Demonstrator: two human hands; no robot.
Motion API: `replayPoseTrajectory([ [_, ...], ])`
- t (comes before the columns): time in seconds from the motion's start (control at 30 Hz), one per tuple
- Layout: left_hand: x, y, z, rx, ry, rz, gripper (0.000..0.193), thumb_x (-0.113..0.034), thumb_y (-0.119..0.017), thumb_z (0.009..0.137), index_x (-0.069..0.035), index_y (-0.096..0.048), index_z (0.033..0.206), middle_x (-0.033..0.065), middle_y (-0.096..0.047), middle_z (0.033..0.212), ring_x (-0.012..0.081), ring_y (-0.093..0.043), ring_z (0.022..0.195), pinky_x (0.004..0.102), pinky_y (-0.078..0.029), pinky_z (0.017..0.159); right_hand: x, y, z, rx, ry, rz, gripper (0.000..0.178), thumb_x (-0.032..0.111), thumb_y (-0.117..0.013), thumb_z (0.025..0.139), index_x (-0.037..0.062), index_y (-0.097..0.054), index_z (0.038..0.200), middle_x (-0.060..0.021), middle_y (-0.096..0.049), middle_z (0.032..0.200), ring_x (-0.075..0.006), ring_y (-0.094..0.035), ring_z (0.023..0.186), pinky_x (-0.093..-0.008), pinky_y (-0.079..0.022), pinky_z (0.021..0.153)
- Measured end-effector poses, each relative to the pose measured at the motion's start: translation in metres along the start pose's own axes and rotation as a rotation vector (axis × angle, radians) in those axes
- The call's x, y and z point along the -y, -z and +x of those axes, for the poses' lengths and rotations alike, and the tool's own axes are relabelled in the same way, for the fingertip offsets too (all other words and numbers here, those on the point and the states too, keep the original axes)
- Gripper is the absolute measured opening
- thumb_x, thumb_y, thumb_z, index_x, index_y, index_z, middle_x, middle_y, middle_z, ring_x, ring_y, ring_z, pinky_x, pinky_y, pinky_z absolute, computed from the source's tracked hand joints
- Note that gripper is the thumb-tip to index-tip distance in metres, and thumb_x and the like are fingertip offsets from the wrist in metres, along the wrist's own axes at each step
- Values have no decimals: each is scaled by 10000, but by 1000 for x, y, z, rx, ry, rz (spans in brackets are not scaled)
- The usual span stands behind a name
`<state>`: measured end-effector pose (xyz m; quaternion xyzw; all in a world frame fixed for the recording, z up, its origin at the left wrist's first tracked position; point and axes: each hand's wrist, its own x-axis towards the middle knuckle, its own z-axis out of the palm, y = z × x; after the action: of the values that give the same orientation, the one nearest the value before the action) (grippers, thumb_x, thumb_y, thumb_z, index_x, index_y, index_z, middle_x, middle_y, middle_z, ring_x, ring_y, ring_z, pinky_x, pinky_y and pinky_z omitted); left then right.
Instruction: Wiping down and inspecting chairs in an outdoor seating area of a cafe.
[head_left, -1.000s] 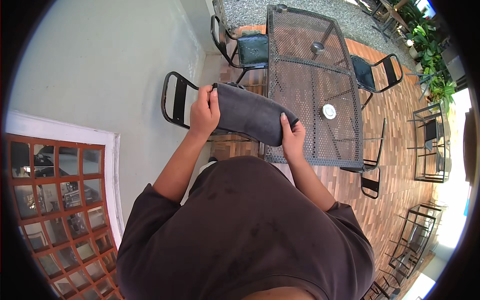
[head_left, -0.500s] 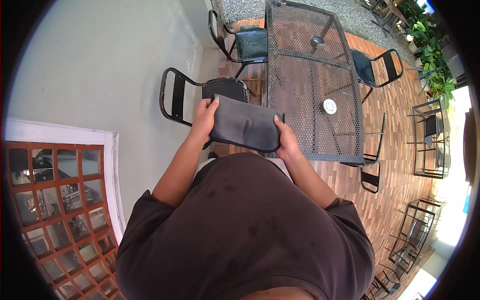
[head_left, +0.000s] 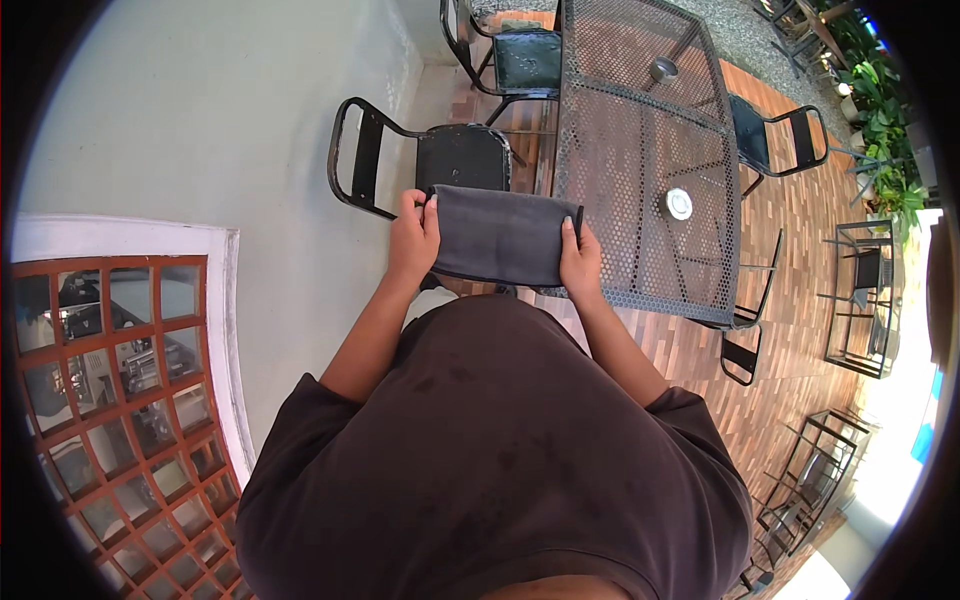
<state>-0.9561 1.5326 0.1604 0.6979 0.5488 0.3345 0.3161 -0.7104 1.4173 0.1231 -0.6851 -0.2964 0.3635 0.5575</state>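
Note:
A folded dark grey cloth [head_left: 500, 238] with a black edging is stretched out in front of my body. My left hand [head_left: 413, 236] is closed on its left end, thumb on top. At the opposite end my right hand [head_left: 581, 262] pinches it the same way, with the fingers mostly hidden beneath. Between the two hands the cloth hangs fairly flat and covers part of a black metal chair [head_left: 462, 155] and the near left corner of a perforated metal table [head_left: 640, 160].
On the table stand a white round dish [head_left: 679, 204] and a small metal bowl [head_left: 663, 70]. More black chairs [head_left: 527, 62] flank it. A grey wall [head_left: 220, 130] and a red-framed glass-paned door [head_left: 110, 340] lie to the left. Wooden flooring [head_left: 680, 360] extends right.
The cloth has turned slightly to lie more level, and its surface looks smoother. Both hands keep hold of its ends. The table and chairs have shifted right in view.

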Motion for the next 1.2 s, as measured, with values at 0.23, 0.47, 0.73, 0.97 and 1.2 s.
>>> replayPoseTrajectory([
  [0.23,15,-13,-17,91,179,-140,204,-215,-558,1043,-43,-457,1084,72,-607,681,130,-505,584,340,-421,569,-30,9,-10,24,-204,117,286,253,-543,1056,-7,-661,1047,-6,-652,888,-71,-549,820,-266,-473,747],
  [0.47,9,-58,-2,304,73,-216,180,-206,-551,1046,-54,-467,1093,28,-576,721,71,-433,619,271,-406,582,-35,19,-14,-99,-266,282,218,214,-598,1029,13,-636,1104,-16,-689,987,-76,-612,859,-237,-500,783],
  [0.73,-15,-135,45,563,-111,-322,170,-173,-538,1048,-40,-436,1080,55,-565,710,93,-471,612,291,-423,571,-43,36,-7,-324,-109,-30,316,110,-798,844,16,-558,1028,-81,-683,866,-127,-645,744,-281,-528,674],
  [0.97,-6,-217,88,667,-274,-319,198,-209,-555,1032,-46,-453,1081,145,-627,752,290,-617,636,397,-479,611,-83,82,-2,-686,-217,-264,346,191,-815,840,22,-591,1041,-74,-677,838,-137,-623,725,-296,-509,655],
  [1.2,12,-295,91,829,-295,-113,220,-247,-539,1014,-69,-451,1108,233,-673,874,474,-647,815,554,-489,684,-92,61,-2,-726,-151,-1103,512,239,-706,893,13,-526,1316,-173,-625,1045,-329,-609,934,-432,-520,778],
])
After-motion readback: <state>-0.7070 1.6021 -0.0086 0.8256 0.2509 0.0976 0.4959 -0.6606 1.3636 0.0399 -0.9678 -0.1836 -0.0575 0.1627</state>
